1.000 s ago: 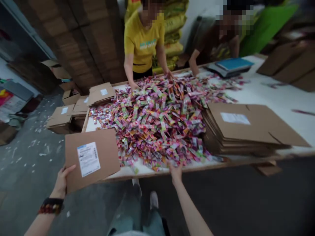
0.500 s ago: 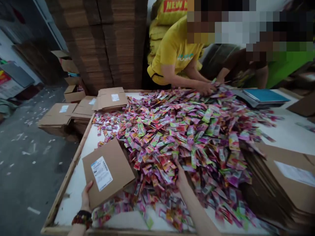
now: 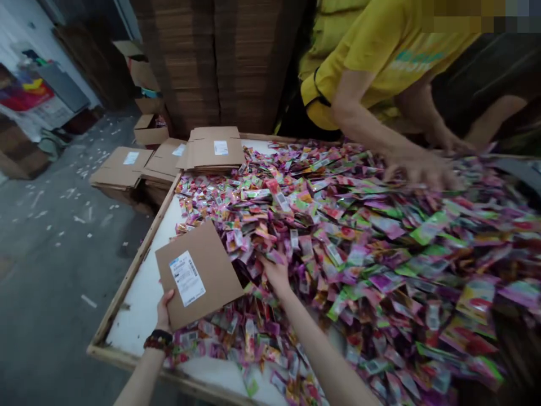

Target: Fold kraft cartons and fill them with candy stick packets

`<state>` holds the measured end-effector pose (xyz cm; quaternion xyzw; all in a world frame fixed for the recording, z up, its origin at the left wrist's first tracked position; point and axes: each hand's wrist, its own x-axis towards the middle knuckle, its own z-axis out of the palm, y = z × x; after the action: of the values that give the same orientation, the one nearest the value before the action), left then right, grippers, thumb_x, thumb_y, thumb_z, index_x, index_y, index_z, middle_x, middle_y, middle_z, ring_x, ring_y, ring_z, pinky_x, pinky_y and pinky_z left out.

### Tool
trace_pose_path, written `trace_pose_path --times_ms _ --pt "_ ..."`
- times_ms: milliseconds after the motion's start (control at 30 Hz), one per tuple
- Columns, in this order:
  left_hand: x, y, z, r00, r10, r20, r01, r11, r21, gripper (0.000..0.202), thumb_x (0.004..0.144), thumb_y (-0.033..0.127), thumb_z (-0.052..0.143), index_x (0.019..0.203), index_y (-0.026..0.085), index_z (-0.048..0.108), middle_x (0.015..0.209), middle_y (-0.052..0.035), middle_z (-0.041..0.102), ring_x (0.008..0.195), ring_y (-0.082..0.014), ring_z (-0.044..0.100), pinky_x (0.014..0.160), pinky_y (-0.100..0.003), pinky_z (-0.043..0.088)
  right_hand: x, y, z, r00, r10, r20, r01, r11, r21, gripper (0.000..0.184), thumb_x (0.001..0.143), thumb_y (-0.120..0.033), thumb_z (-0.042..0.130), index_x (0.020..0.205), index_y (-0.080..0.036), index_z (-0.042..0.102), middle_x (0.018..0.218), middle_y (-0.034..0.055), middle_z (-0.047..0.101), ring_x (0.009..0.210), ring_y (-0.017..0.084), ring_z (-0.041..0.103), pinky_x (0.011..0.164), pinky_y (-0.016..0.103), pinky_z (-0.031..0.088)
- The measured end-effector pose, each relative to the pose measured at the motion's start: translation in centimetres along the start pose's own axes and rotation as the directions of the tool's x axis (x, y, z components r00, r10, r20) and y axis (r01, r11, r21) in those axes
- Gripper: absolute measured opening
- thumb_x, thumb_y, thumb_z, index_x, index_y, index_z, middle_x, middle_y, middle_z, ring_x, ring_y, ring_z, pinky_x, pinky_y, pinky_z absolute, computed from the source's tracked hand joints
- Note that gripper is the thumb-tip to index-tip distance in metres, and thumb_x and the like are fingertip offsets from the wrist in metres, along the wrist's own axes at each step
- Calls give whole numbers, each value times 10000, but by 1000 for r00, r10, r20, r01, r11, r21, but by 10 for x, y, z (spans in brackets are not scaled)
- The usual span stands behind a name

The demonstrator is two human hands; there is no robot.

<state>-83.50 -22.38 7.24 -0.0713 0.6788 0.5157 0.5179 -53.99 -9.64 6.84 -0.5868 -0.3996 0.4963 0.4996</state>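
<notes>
Head view: a heap of small packets [image 3: 296, 231] is covering most of the visible table [image 3: 135, 316], with bare white surface showing at the left and in patches near the front.
Far side: a co-worker in a yellow shirt [image 3: 376, 73] is leaning over the heap, one blurred co-worker's hand [image 3: 422, 168] among the packets; farther right, another person's forearm [image 3: 499, 115] is reaching in.
Far left: a flat-carton stack [image 3: 211, 160] is sitting on the table corner, an open box [image 3: 151, 132] is standing beyond, and pale scraps are littering the floor [image 3: 105, 254].
In the way: the held carton [image 3: 217, 276] is hiding the packets behind it.
Counts: one carton is being held; three flat-carton stacks are lying at the far left, each showing one white label; two tall cardboard columns [image 3: 186, 67] are rising behind; the packets are overlapping too much to count.
Carton looks: plain brown, tilted, its printed white label [image 3: 187, 278] with a barcode facing up.
Carton place: it is being held above the near left part of the table, just left of the right hand [image 3: 276, 274].
Left grip: the left hand [image 3: 164, 310] is closing on the carton's left edge, thumb on top.
Right grip: its fingers are partly hidden among the packets; whether they are grasping any, I cannot tell.
</notes>
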Motion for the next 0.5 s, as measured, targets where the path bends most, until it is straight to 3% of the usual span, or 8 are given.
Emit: trace_pose_path --times_ms 67,167,233,300,333,400,433,500 --pt "-1 -7 2 1000 4 -12 -5 997 -79 548 670 259 603 1193 97 625 686 -90 742 713 -326 726 696 -469 591 5 -20 17 989 -9 145 53 951 -305 649 790 -375 615 1361 -126 431 1031 116 687 958 242 648 853 359 501" --pt "-3 -16 3 1000 -7 -17 3 981 -196 548 720 226 576 1245 72 588 695 -103 745 684 -314 725 707 -467 590 1 -52 30 910 143 389 194 684 -703 666 847 -368 572 1419 -82 386 1020 174 688 967 295 654 818 379 492" --pt "-2 -24 1 1000 -16 -11 12 964 -266 556 749 220 565 1286 74 561 715 -107 750 673 -309 725 711 -464 588 3 -78 20 767 275 580 346 584 -734 713 814 -354 626 1436 -94 394 971 151 701 899 295 666 766 357 490" --pt "1 -33 -4 1000 -29 1 27 946 -324 580 766 220 563 1327 80 531 725 -105 754 666 -307 725 717 -464 586 20 -106 -1 603 323 730 437 632 -641 687 790 -353 658 1418 -161 457 893 75 710 783 247 666 709 314 484" --pt "3 -39 -7 999 -39 16 42 936 -351 595 771 223 563 1347 82 515 728 -106 755 668 -309 726 724 -467 584 35 -118 -13 583 290 759 457 656 -601 637 808 -384 643 1397 -192 494 859 49 707 736 224 656 695 302 482" --pt "9 -51 -14 995 -64 74 89 909 -408 623 777 239 563 1376 82 490 748 -113 759 697 -321 730 754 -483 577 77 -132 -31 714 127 688 500 595 -629 621 852 -503 581 1395 -210 503 924 63 704 775 228 648 744 326 484" --pt "13 -57 -17 991 -75 113 117 893 -435 634 779 249 562 1386 82 483 769 -119 762 723 -330 731 775 -495 571 100 -132 -36 799 13 601 515 499 -697 675 858 -565 551 1421 -201 470 1035 101 689 878 260 641 810 365 476" --pt "19 -66 -23 980 -88 179 163 868 -469 645 779 267 561 1391 80 482 807 -132 765 765 -344 731 810 -513 558 141 -120 -35 866 -141 479 499 234 -834 811 832 -647 543 1469 -171 385 1276 186 578 1130 351 542 940 471 409"
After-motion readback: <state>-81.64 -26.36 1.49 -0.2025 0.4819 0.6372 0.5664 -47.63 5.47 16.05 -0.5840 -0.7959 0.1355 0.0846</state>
